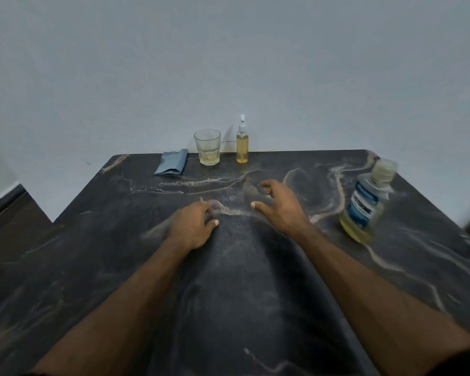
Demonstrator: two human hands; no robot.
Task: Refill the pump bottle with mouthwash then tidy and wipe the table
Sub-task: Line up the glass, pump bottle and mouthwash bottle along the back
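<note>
A: Head view, centre of the frame. State the condition of both hands.
B: Left hand (193,226) is palm down over the dark marbled table (92,267), fingers curled loosely, holding nothing. It is motion-blurred, so contact with the surface cannot be confirmed. Right hand (278,206) is just to its right, fingers spread and bent, thumb extended toward the left hand, also holding nothing.

A: Location of the task items?
B: Pump bottle (242,143) stands upright at the far table edge, upper centre of the frame, near the wall (228,50). It is filled with yellow liquid nearly to the neck, white pump fitted. Mouthwash bottle (366,202) is at the right of the frame, well apart from both hands, blue label, cap on, yellow liquid in the lower part. It appears tilted and blurred.

A: Other items?
B: Glass tumbler (207,147) stands just left of the pump bottle, a shallow layer of yellow liquid at its bottom. Folded blue-grey cloth (171,165) lies flat to the left of the tumbler, near the far edge
</note>
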